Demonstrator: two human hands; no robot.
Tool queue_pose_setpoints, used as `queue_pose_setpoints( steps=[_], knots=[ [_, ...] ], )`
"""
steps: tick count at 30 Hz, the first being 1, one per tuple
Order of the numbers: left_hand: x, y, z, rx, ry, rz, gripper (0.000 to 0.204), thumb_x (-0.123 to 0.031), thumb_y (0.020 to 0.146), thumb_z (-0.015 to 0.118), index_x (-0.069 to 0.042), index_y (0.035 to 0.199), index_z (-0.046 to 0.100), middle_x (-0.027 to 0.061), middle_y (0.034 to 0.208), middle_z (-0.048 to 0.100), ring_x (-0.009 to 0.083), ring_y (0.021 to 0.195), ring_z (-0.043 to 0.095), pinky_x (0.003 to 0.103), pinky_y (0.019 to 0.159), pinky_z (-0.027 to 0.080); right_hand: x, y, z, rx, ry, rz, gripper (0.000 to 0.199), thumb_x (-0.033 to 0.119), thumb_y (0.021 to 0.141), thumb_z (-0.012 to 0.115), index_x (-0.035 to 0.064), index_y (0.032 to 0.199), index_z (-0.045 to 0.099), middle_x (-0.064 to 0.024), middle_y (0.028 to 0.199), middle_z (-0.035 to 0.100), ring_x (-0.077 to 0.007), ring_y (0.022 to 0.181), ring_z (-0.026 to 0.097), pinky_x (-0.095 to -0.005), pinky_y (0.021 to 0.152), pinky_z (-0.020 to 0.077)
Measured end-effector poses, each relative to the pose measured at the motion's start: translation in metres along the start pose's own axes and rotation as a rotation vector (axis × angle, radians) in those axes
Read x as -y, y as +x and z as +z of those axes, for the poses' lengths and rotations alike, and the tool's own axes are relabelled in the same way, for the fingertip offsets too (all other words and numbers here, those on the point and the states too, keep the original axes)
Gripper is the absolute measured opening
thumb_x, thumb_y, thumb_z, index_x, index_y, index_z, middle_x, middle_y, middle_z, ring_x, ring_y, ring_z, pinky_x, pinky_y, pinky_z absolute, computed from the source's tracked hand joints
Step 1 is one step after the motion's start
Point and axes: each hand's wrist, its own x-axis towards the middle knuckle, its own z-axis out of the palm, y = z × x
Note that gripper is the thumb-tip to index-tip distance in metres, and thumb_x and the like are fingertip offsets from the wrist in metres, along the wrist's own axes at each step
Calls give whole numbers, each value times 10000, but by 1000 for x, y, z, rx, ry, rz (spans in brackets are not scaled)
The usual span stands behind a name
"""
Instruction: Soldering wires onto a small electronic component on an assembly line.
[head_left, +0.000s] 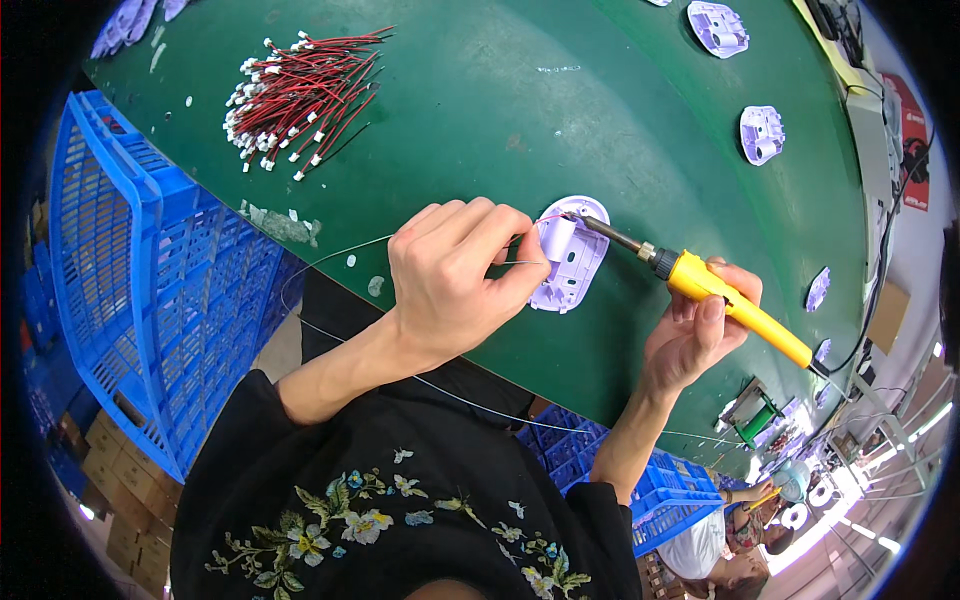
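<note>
My right hand [700, 325] grips a yellow soldering iron [735, 305] by its handle, with the metal tip pointing left over a light purple plastic housing [575, 262] on the table. My left hand [462, 265] is closed, pinching a thin solder wire [345, 250] at the housing's left side; a short end sticks out past the fingers. A short red wire [547, 217] reaches from beside those fingers to the iron's tip at the housing's upper part. Whether the tip touches the housing is too small to tell. Part of the housing is hidden behind my left fingers.
A pile of red and black wires with white connectors [300, 100] lies at the far left. More purple housings [718, 28] sit along the right side of the green table [460, 120]. A green spool [760, 425] stands at the right. Blue crates [150, 280] stand left.
</note>
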Motion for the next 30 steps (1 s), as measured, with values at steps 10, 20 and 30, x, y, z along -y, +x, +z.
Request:
queue_pose_setpoints(
  steps=[10,20,30],
  knots=[
    [-1,1,-1,1,-8,-15,139,21,686,733,-60,710,623,13,562,526,154,488,507,296,488,355,5,-2,4,-2,-36,-12,435,262,787,796,1,1048,565,-114,941,605,-189,855,605,-302,813,506],
    [0,0,1,-30,-27,-18,168,-25,645,735,-95,665,585,-9,552,481,162,477,475,314,479,339,4,-2,5,4,-20,-16,418,261,789,797,-1,1030,578,-103,936,606,-180,846,596,-295,804,498],
    [-1,1,0,-14,-31,-24,161,-24,647,729,-97,663,586,-12,549,476,161,479,469,318,485,337,-3,1,1,33,-88,-79,382,282,847,723,7,1049,551,-96,913,546,-63,580,459,-181,530,389]
  ],
)
